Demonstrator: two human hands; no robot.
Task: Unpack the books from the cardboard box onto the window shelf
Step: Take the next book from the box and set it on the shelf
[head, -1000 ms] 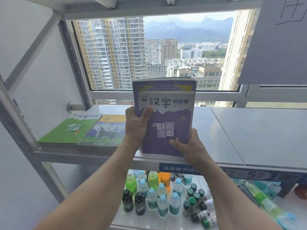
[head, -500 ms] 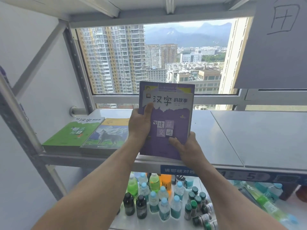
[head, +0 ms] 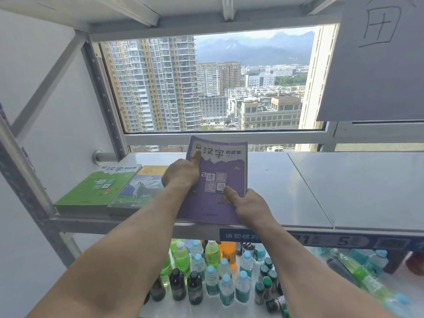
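Resting tilted on the window shelf (head: 344, 187), the purple book (head: 218, 180) has its long axis running from the shelf's front edge toward the window. The left hand (head: 181, 175) grips its left edge, thumb on the cover; the right hand (head: 250, 206) pinches the near right corner. Just left lie the wolf-cover book (head: 140, 189) and the green book (head: 96, 187). Lowering flat appears to remain.

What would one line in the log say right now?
step: placing | purple book | left hand, right hand holding | shelf
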